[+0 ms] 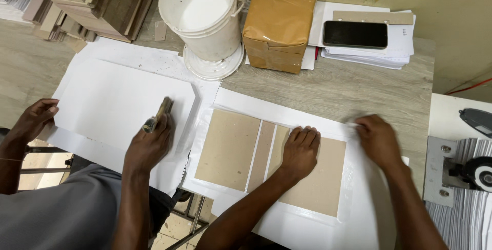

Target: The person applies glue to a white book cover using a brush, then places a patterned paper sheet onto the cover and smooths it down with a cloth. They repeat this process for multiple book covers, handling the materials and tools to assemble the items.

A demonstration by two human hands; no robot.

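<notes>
1. Left hand [301, 150] flat, fingers spread, pressing the right greyboard panel [315, 178] directly beneath them.
2. Right hand [378, 140] clenched loosely on white cover sheet [287, 114] edge, beyond the board; blurred.
3. Narrow spine strip [262, 148] just left of left fingers, long axis running away from the wearer.

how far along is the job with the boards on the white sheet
Done: a large grey board, a narrow strip and a right board lie spaced on the white sheet. In hand: the left hand presses flat on the right board; the right hand, blurred, is at the sheet's top margin. Left: the margins lie flat, none folded over the boards.
</notes>
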